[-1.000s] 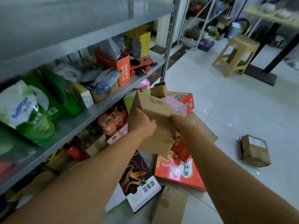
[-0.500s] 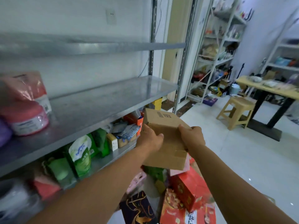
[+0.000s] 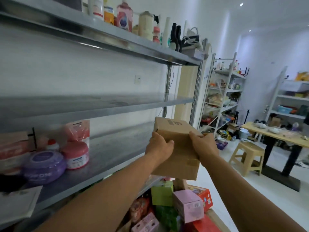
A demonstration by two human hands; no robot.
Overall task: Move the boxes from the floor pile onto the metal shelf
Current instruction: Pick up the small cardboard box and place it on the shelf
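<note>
Both arms stretched fwd, cardboard box clamped btw my hands: L hand curled over its left edge, R hand wrapped round the right. Box tilted, in the air just off the metal shelf front edge, above the floor pile.

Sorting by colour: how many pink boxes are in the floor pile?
2. One pink cardboard box beside the green cardboard box; a second pink box at the bottom edge. Others may be hidden.
</note>
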